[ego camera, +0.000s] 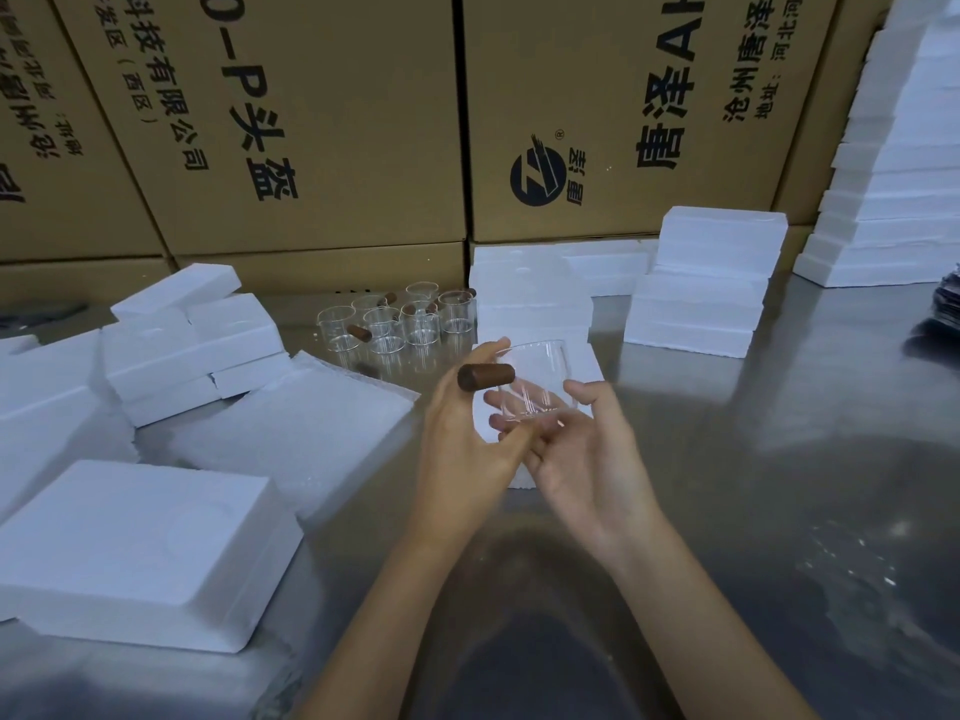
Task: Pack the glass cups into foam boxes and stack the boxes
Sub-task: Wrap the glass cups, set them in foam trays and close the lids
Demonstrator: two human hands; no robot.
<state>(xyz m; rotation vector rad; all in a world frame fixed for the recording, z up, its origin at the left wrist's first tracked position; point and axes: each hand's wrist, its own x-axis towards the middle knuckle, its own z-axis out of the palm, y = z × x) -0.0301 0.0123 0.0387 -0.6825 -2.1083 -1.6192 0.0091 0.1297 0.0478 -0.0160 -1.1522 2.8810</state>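
A clear glass cup (pixel 535 379) with a short brown wooden handle (pixel 485 377) is held above the metal table (pixel 727 459), tilted on its side. My left hand (pixel 467 449) grips it at the handle side, and my right hand (pixel 587 454) cups its base with fingers spread beneath it. Under the hands lies a white foam box half (pixel 584 363), mostly hidden. Several more glass cups (pixel 400 330) with brown handles stand grouped behind. A foam box piece (pixel 135 548) lies at the near left.
Foam box stacks stand at the centre back (pixel 530 298), to the right (pixel 701 298) and far right (pixel 904 189). Loose foam pieces (pixel 192 345) and bubble-wrap sheets (pixel 296 423) cover the left. Cardboard cartons (pixel 311 122) wall off the back. Dark items (pixel 935 324) sit at the right edge.
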